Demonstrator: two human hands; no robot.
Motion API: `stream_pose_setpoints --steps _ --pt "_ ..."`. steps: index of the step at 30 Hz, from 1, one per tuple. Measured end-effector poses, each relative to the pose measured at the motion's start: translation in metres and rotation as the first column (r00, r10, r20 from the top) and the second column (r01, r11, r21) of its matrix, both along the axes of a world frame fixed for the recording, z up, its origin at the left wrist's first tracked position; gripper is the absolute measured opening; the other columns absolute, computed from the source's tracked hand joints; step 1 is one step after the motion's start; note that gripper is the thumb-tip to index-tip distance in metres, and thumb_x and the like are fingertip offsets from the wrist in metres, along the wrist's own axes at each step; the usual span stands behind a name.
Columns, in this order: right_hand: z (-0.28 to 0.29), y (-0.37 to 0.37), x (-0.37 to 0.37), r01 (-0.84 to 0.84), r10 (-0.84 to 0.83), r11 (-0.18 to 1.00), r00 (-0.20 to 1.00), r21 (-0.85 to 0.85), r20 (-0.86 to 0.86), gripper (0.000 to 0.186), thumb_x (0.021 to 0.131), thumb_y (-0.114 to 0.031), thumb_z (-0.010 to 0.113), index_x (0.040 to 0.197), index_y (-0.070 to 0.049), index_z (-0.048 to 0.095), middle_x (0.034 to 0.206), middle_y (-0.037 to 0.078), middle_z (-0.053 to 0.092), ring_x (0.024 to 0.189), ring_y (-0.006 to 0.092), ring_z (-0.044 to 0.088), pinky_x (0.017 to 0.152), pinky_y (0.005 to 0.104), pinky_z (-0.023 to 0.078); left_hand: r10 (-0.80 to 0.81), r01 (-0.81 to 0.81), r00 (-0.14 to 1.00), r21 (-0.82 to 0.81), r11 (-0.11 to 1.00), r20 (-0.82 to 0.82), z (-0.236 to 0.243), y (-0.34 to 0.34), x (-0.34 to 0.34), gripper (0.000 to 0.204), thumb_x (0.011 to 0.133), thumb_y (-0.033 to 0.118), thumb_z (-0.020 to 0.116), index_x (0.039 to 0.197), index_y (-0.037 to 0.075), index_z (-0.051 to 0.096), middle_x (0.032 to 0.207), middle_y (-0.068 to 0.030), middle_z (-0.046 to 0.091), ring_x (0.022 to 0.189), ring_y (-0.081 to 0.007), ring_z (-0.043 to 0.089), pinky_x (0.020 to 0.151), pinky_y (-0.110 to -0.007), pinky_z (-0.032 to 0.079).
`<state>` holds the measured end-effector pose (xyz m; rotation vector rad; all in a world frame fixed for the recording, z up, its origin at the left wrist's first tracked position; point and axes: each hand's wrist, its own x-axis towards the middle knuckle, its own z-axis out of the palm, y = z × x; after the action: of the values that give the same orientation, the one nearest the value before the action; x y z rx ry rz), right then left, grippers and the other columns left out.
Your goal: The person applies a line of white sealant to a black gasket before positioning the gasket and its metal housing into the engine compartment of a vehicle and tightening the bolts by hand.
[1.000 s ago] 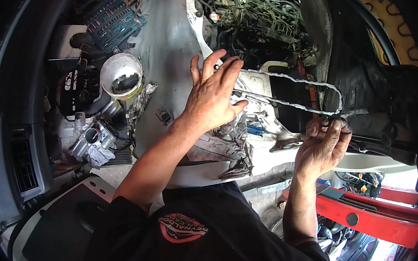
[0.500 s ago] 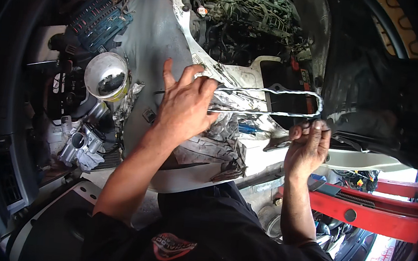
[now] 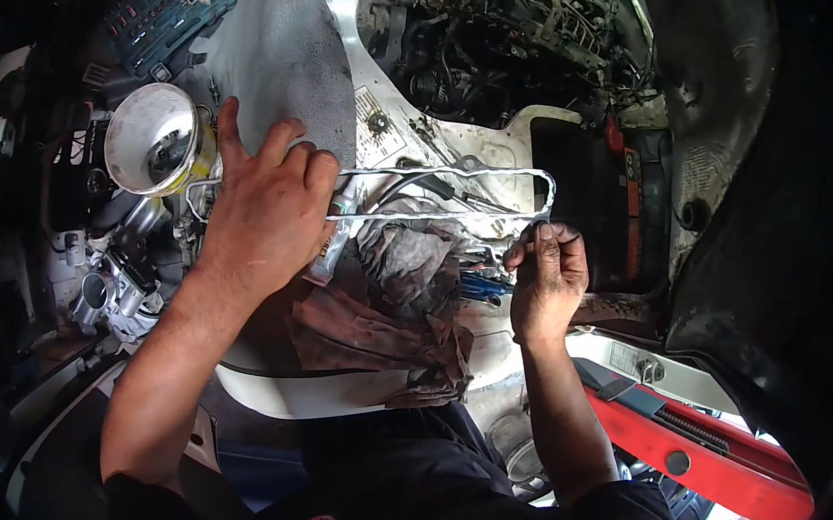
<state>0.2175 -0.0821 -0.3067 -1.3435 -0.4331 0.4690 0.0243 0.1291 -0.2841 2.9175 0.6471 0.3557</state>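
A long, narrow looped gasket (image 3: 445, 173) coated with a silvery-white bead stretches between my hands over the open engine bay. My left hand (image 3: 267, 196) is on its left part, thumb and some fingers closed round it, one finger raised. The gasket's left end pokes out past that hand, near the bucket. At the rounded right end my right hand (image 3: 550, 278) pinches the lower corner between thumb and fingertips. A silvery tube (image 3: 335, 242) shows just beside my left thumb; whether my hand touches it is hidden. Dirty rags (image 3: 412, 255) lie under the gasket.
A white bucket (image 3: 152, 139) stands at the left, above a metal throttle-body-like part (image 3: 117, 296). Behind is a teal socket set case (image 3: 170, 11). A car battery (image 3: 583, 196) sits right of the engine (image 3: 519, 29). A red steel beam (image 3: 698, 463) runs at lower right.
Both hands and the gasket have shifted left in view, as has the whole scene. The silvery tube now shows beside my left thumb. Both hands keep hold of the gasket.
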Motion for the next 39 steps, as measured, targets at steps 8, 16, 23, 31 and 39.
stream_pose_setpoints --steps 8,16,23,31,39 --pt "0.034 0.001 0.040 0.295 0.217 0.866 0.504 -0.403 0.836 0.084 0.062 -0.012 0.087 0.133 -0.001 0.044 0.129 0.016 0.048 0.122 0.0294 0.045 0.104 0.0404 0.035 -0.032 0.043 0.996 0.132 0.990 -0.087 -0.006 0.022 0.037 0.050 0.063 0.023 0.082 0.101 0.003 0.057 0.104 -0.0112 0.061 0.118 -0.0277 0.049 0.110 -0.068 0.016" --pt "0.047 0.112 0.017 0.221 0.726 0.685 -0.129 -0.694 0.675 0.097 0.055 -0.042 0.084 0.135 -0.004 0.047 0.132 0.013 0.049 0.137 0.0337 0.028 0.105 0.0603 0.024 -0.021 0.052 0.985 0.182 0.982 -0.171 -0.007 0.041 0.047 0.049 0.064 0.025 0.080 0.102 0.003 0.058 0.104 -0.0115 0.062 0.118 -0.0267 0.049 0.109 -0.069 0.015" --pt "0.022 0.135 0.029 0.208 0.715 0.699 -0.212 -0.684 0.666 0.078 0.057 -0.038 0.082 0.123 -0.003 0.057 0.119 0.010 0.058 0.129 0.0298 0.039 0.104 0.0579 0.027 -0.042 0.073 0.989 0.217 0.974 -0.142 -0.012 0.046 0.065 0.047 0.064 0.024 0.079 0.101 0.004 0.059 0.101 -0.0103 0.062 0.117 -0.0270 0.050 0.108 -0.070 0.016" --pt "-0.003 0.146 0.047 0.164 0.674 0.738 -0.141 -0.654 0.725 0.063 0.067 -0.023 0.074 0.123 0.000 0.057 0.106 0.011 0.064 0.117 0.0274 0.049 0.102 0.0565 0.029 -0.034 0.052 0.998 0.333 0.941 -0.060 -0.028 0.050 0.083 0.050 0.062 0.024 0.079 0.101 0.002 0.059 0.102 -0.0112 0.064 0.115 -0.0265 0.053 0.109 -0.070 0.016" --pt "-0.012 0.151 0.074 0.205 0.688 0.725 -0.166 -0.657 0.707 0.070 0.069 -0.029 0.075 0.129 0.000 0.052 0.107 0.011 0.062 0.117 0.0269 0.047 0.101 0.0568 0.029 -0.048 0.013 0.996 0.389 0.921 0.081 -0.043 0.060 0.111 0.044 0.063 0.018 0.076 0.098 0.002 0.056 0.096 -0.0097 0.063 0.110 -0.0263 0.055 0.110 -0.067 0.017"
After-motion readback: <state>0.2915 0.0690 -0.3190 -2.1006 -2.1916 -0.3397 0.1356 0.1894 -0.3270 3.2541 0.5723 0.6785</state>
